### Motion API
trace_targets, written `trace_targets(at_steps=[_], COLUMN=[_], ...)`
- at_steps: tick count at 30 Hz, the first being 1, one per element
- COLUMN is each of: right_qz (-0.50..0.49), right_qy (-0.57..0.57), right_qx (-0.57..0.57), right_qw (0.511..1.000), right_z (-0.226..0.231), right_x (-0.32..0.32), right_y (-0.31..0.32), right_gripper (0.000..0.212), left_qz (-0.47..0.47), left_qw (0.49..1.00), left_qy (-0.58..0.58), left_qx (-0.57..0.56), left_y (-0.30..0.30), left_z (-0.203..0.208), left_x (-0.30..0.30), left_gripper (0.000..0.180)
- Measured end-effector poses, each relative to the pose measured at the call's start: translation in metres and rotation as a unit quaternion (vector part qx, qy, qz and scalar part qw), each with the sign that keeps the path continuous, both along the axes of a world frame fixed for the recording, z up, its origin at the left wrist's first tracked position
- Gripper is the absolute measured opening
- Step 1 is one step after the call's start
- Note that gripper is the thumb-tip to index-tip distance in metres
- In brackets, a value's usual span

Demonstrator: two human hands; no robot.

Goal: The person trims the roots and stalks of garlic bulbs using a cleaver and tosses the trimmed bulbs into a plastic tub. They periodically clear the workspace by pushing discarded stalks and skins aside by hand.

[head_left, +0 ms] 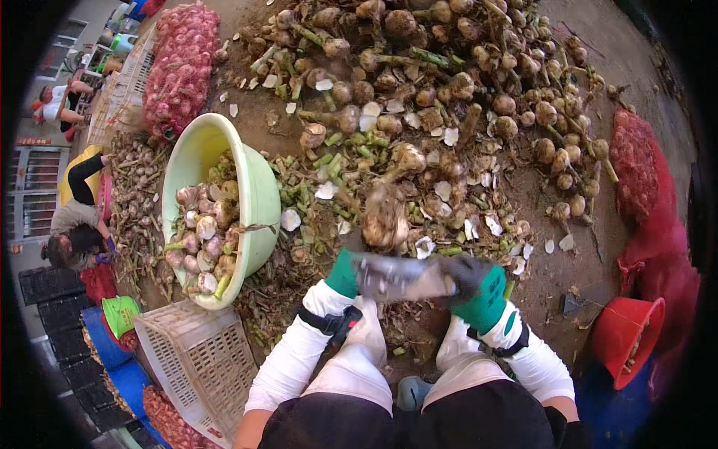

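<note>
My left hand [345,274], in a green glove, is low in the middle, above my boots. Opposite it is my right hand [477,290], gloved in green with dark grey fingers. A grey-brown blurred shape [407,280] stretches between them; motion smears the fingers, so I cannot make out what it is or how they grip. Just beyond the hands is a large garlic bulb [384,223] with dirty roots and a stalk. To the left, a pale green basin [258,202] stands tilted, with trimmed garlic bulbs [206,224] inside.
A heap of untrimmed garlic [449,45] spreads ahead, with cut stalks and peelings nearer. Left are a plastic crate [198,359] and a full red net sack [182,71]. Right are a red bucket [624,337] and red netting [658,254]. A co-worker [75,217] sits far left.
</note>
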State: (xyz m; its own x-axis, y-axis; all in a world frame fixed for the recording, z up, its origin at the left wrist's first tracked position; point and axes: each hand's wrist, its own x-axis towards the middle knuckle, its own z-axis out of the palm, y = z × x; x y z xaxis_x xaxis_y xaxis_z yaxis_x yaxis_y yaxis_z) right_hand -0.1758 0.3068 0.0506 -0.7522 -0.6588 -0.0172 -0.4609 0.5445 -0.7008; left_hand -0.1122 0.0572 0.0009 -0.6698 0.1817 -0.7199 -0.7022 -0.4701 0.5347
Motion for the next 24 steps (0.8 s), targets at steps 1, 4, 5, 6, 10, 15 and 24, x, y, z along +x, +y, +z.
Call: trace_targets(at_steps=[1,4,5,6,10,15,24], right_qz=[-0.033,-0.008,-0.008,0.016,0.055,0.073,-0.029], right_qy=[0.018,0.049,0.047,0.024,0.031,0.056,0.114], right_qx=[0.07,0.127,0.127,0.118,0.123,0.127,0.034], right_qw=[0.997,0.991,0.991,0.993,0.99,0.988,0.992], right_z=[0.011,0.005,0.005,0.005,0.007,0.009,-0.038], right_x=[-0.006,-0.011,-0.008,-0.006,0.006,0.015,0.023], right_y=[0.0,-0.006,-0.007,-0.008,-0.012,-0.01,-0.002], right_gripper=[0.04,0.051,0.051,0.051,0.045,0.046,0.052], left_qz=[-0.05,-0.092,-0.171,-0.064,-0.212,-0.084,-0.035], left_qw=[0.985,0.912,0.803,0.955,0.89,0.955,0.935], left_qy=[0.141,0.337,0.453,0.263,0.294,0.262,0.244], left_qx=[-0.088,-0.217,-0.347,-0.122,-0.277,-0.114,-0.256], left_y=[0.002,0.003,0.003,0.004,-0.01,0.016,0.036], left_z=[-0.01,-0.005,0.0,-0.019,0.012,0.014,0.007], left_x=[-0.003,0.0,0.0,0.019,0.053,0.044,0.025], left_gripper=[0.044,0.034,0.031,0.031,0.034,0.062,0.062])
